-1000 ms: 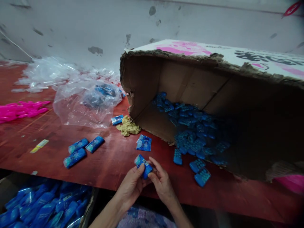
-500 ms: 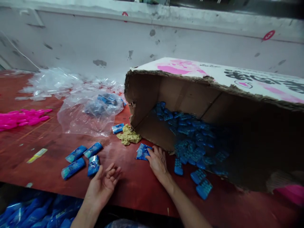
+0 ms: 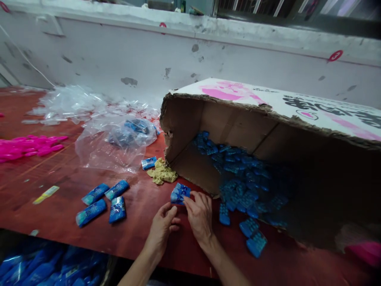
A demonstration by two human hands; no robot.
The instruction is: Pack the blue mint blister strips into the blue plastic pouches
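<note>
My right hand (image 3: pixel 199 216) pinches the right edge of a small flat blue printed packet (image 3: pixel 179 193) just above the red table. Close below that packet is my left hand (image 3: pixel 163 228), its thumb and fingers loosely curved and apart, with nothing visible between them. Whether its fingertips touch the packet I cannot tell. Left of my hands lie several plump blue wrapped packets (image 3: pixel 117 209). On the right, a big torn cardboard box (image 3: pixel 196 171) lies on its side with many blue plastic pieces (image 3: pixel 244 182) inside, and a few have spilled out at its opening.
A crumpled yellow cloth (image 3: pixel 162 172) and another blue packet (image 3: pixel 149 163) sit by the box corner. Behind them are a clear plastic bag (image 3: pixel 104 149) and loose clear pieces (image 3: pixel 71 103). Pink pieces (image 3: pixel 29 147) are at far left. Bagged blue items (image 3: pixel 44 266) stand below the table edge.
My left hand has moved right, from beside the wrapped packets to the flat packet. My right hand has lifted the packet slightly and turned it. The view has shifted a little.
</note>
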